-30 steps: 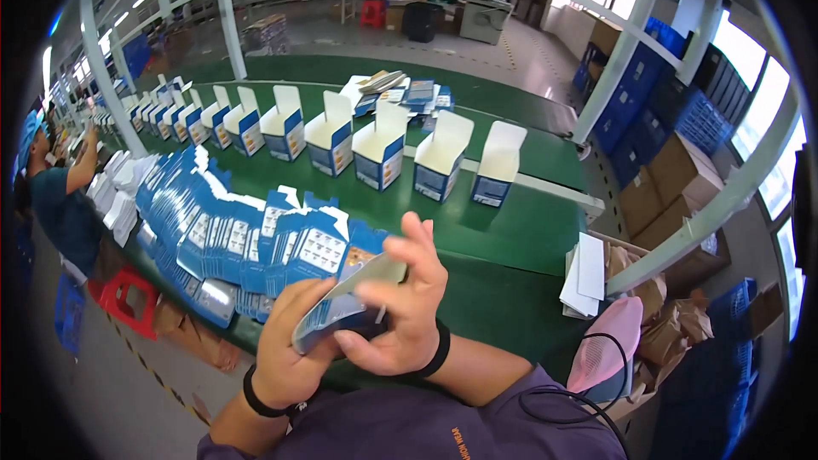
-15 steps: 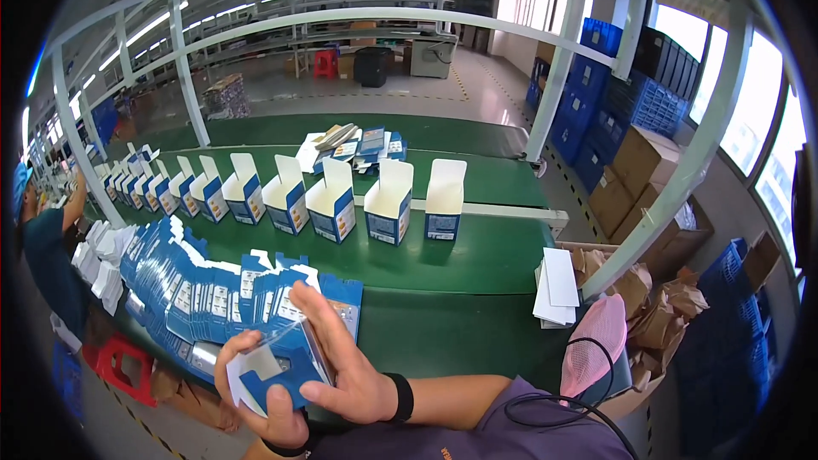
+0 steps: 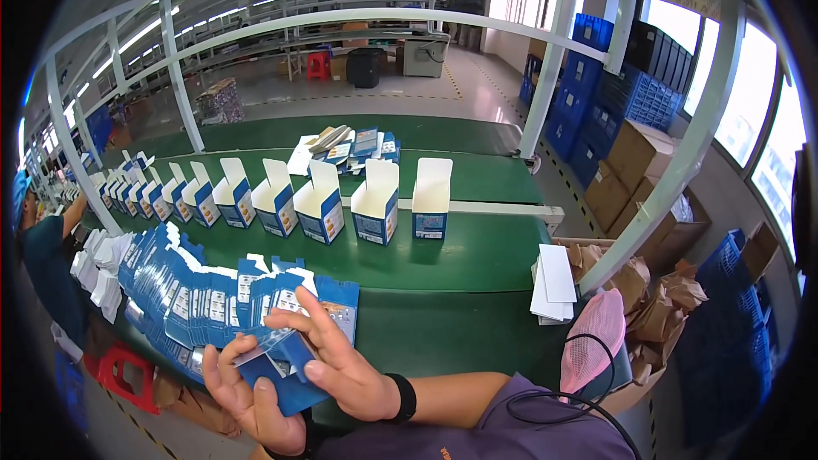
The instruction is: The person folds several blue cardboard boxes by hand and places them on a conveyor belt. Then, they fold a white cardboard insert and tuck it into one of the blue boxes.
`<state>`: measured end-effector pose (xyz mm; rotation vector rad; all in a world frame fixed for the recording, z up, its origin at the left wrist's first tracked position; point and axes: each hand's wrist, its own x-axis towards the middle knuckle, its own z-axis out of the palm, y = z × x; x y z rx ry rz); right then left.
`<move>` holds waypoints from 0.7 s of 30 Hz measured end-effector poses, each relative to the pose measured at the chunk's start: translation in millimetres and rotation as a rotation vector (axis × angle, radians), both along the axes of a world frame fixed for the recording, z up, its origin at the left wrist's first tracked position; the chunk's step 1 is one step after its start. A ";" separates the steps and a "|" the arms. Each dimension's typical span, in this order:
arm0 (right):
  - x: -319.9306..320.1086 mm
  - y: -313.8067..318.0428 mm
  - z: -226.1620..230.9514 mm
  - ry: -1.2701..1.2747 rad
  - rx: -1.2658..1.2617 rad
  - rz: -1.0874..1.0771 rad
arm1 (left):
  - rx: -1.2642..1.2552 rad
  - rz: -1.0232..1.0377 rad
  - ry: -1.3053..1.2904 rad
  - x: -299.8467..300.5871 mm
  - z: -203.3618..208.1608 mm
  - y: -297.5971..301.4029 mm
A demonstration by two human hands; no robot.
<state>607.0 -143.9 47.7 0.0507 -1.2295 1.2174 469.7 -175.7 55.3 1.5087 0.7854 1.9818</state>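
Note:
In front of me, at the near edge of the bench, I hold a small blue-and-white carton [image 3: 290,388] between both hands. My left hand [image 3: 256,400] supports it from the left, its thumb on the near side and its fingers curled at the far side. My right hand [image 3: 351,370] grips the carton's right side, with the thumb against a blue flap and the fingers bent over the top. Just beyond my hands, a fanned stack of flat blue cartons [image 3: 200,294] lies on the green surface.
A row of open-topped boxes [image 3: 375,213] stands on the green belt [image 3: 477,264]. Loose cartons [image 3: 349,149] lie behind them. To the right are white sheets [image 3: 554,285], a pink mesh item [image 3: 594,336] with a black cable, and crumpled brown paper [image 3: 673,298]. A co-worker [image 3: 47,238] is at far left.
The carton has tilted between my hands, and its blue flaps are bent inward. My right fingers have curled over its top. The standing boxes appear slightly farther left.

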 end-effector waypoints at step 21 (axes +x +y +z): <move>49.2 15.9 13.2 -0.218 -0.241 -0.308 | 0.071 0.063 0.719 15.9 41.4 12.5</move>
